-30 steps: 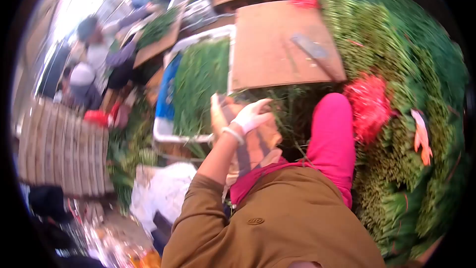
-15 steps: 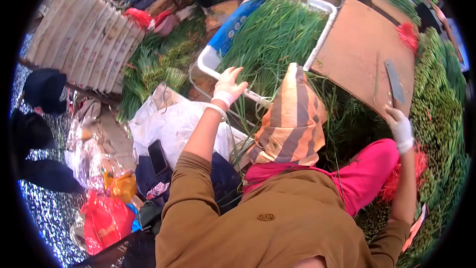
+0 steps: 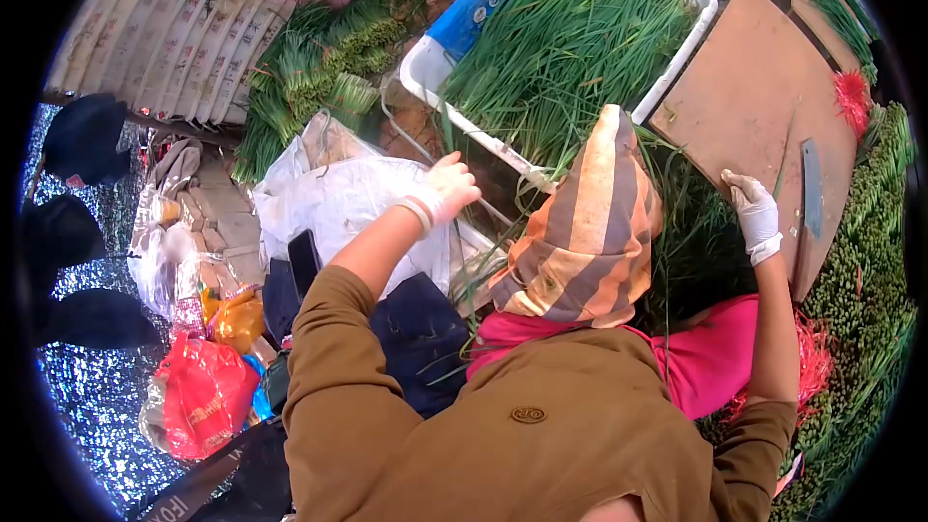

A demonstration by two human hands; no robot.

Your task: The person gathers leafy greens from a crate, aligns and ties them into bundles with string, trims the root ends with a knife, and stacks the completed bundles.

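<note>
My left hand (image 3: 449, 188), gloved with fingers bare, hovers over the white sheeting (image 3: 362, 208) left of the crate, fingers loosely bent and apart, holding nothing visible. My right hand (image 3: 754, 216), in a white glove, is at the near edge of the brown board (image 3: 739, 97). Its fingers reach forward and nothing shows in them. A knife (image 3: 811, 188) lies on the board to its right, apart from the hand, beside a thin green stalk (image 3: 784, 155). Long green leafy stalks (image 3: 570, 34) fill a white crate (image 3: 667, 68) ahead.
Striped cloth (image 3: 585, 232) covers my knee and stands up between my hands. Bundled green stalks (image 3: 860, 261) are piled at right, more bundles (image 3: 319, 77) at far left. A phone (image 3: 304, 261), red bag (image 3: 208, 396) and red ties (image 3: 853, 101) lie around.
My right hand has come away from the knife's handle and moved left, leaving the knife on the board. My left hand has lowered away from the crate's edge. The view has shifted.
</note>
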